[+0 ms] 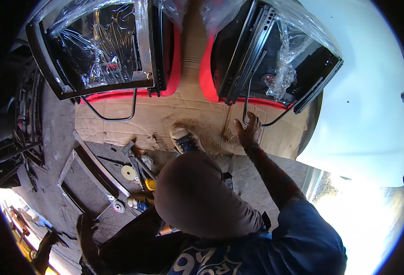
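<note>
Two upturned red car seats with black rails and loose plastic wrap lie on cardboard (165, 117). My right hand (249, 132) reaches to the right seat (275, 55) and grips the lower bend of its black U-shaped bar (246, 107). My left hand (86, 229), dark and possibly gloved, rests flat on the grey ground at lower left with nothing in it. My bent knee (197, 192) in brown cloth fills the middle. My foot (183, 139) in a light shoe stands on the cardboard's edge. The left seat (105, 50) has its own black bar (115, 114) hanging toward me.
Tools lie left of my knee: a hammer (129, 149), a yellow-handled screwdriver (150, 184), a round pale disc (128, 173) and a small wheel (118, 207). A flat metal frame (89, 167) lies on the ground. A white car body panel (367, 114) curves at right.
</note>
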Available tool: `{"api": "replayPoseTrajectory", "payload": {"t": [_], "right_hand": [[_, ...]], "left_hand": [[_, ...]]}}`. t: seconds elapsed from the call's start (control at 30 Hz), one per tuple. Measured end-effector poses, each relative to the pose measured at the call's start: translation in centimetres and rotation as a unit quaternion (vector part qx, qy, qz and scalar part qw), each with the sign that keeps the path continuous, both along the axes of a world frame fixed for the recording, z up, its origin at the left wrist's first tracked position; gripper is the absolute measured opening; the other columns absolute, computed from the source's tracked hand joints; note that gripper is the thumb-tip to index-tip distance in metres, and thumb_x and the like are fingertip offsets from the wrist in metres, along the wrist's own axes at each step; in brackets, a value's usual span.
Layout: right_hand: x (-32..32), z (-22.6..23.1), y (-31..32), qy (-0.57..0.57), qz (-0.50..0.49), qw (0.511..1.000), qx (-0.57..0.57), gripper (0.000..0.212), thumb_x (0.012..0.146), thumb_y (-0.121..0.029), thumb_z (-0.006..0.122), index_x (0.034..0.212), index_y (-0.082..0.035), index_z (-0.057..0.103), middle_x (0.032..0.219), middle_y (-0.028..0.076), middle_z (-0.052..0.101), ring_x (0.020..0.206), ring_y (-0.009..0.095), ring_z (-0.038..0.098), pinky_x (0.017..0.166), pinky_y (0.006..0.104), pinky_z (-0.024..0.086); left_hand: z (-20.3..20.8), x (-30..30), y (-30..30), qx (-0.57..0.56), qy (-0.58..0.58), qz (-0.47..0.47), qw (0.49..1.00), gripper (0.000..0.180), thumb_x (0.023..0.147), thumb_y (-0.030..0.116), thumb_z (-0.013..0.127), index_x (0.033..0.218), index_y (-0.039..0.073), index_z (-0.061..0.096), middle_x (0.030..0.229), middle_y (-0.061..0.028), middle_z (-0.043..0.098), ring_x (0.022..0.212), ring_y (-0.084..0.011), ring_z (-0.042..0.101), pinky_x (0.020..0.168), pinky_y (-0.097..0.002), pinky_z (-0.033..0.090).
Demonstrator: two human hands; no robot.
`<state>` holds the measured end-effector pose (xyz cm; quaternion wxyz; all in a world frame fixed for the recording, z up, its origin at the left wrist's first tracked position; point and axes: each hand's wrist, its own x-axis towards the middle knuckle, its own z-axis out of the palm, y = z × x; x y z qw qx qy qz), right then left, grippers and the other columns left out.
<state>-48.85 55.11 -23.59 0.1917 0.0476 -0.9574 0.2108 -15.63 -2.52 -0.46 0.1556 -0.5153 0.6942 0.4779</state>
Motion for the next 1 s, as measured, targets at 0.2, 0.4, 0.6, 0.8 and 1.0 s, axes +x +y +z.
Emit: {"api": "replayPoseTrajectory", "payload": {"t": [0.2,0.4,0.6,0.8,1.0], "right_hand": [[-4.8,-5.3,1.3,-0.287,-0.06,0.864,-0.409,0.053,0.082,-0.058,0.071,0.071,-0.01,0.052,0.065,0.001,0.046,0.058,0.013,0.045,0.058,0.0292,0.039],[-5.4,-7.6,0.0,-0.276,-0.249,0.813,-0.449,0.063,0.072,-0.072,0.072,0.066,-0.013,0.049,0.063,-0.003,0.042,0.054,0.009,0.04,0.052,0.0274,0.035],[-3.6,-4.5,-3.7,-0.303,-0.21,0.791,-0.488,0.064,0.073,-0.074,0.07,0.066,-0.013,0.05,0.061,-0.004,0.04,0.053,0.008,0.039,0.05,0.027,0.033],[-2.1,-2.3,-7.5,-0.338,-0.142,0.834,-0.412,0.079,0.077,-0.08,0.057,0.062,-0.003,0.052,0.061,0.006,0.046,0.057,0.017,0.046,0.055,0.0385,0.041],[-2.7,-4.7,-9.1,-0.381,-0.135,0.862,-0.306,0.093,0.077,-0.084,0.047,0.086,0.007,0.065,0.082,0.029,0.065,0.084,0.041,0.066,0.075,0.0517,0.047]], "left_hand": [[-0.5,1.9,0.5,-0.081,0.031,-0.037,0.995,0.042,0.098,0.047,0.05,0.11,0.008,0.059,0.088,-0.0035,0.067,0.071,-0.0144,0.064,0.061,-0.0295,0.048],[-0.6,0.3,-0.7,0.037,-0.112,-0.047,0.992,0.047,0.097,0.053,0.05,0.107,0.008,0.058,0.079,-0.0043,0.068,0.063,-0.0164,0.065,0.057,-0.0294,0.047],[-0.5,0.1,-1.0,-0.002,-0.054,-0.067,0.996,0.045,0.097,0.052,0.049,0.107,0.009,0.058,0.078,-0.0049,0.069,0.063,-0.0169,0.067,0.055,-0.0299,0.047],[0.5,-1.1,-0.4,0.014,-0.093,-0.068,0.993,0.041,0.096,0.047,0.051,0.11,0.009,0.058,0.078,-0.0056,0.069,0.062,-0.0171,0.067,0.056,-0.0303,0.048],[1.9,-1.5,0.7,-0.015,-0.029,-0.051,0.998,0.039,0.096,0.044,0.052,0.11,0.009,0.059,0.079,-0.0061,0.068,0.063,-0.0171,0.067,0.056,-0.0287,0.048]]}}
